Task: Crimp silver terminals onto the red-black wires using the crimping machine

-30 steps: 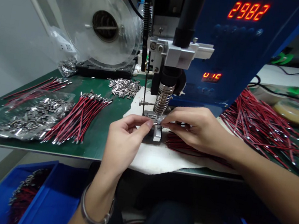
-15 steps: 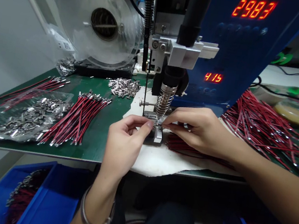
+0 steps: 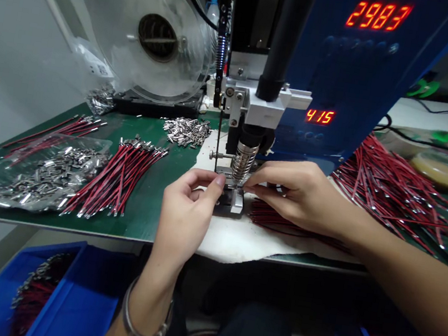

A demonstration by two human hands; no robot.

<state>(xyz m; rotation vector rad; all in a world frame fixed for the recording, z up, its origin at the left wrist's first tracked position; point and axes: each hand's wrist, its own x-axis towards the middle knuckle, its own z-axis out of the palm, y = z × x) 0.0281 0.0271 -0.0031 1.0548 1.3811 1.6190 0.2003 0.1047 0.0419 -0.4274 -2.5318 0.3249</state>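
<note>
A bag of terminals (image 3: pixel 38 174) and a red wire bundle (image 3: pixel 116 180) lie on the desk (image 3: pixel 144 218), left of centre. At mid-frame my left hand (image 3: pixel 183 212) and right hand (image 3: pixel 300 193) meet, each grip pinched together at the fixture (image 3: pixel 232 202). The solder head (image 3: pixel 244 157) overhangs the fixture. A wire pile (image 3: pixel 393 188) lies at right.

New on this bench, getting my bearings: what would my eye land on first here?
The red counter reading 2983 glows at the top of the blue machine. Below it, the left hand and right hand pinch something too small to tell at the metal fixture under the machine's coiled tip. Red wires fan out on the table to the right, and a clear reel stands at the upper left.
</note>
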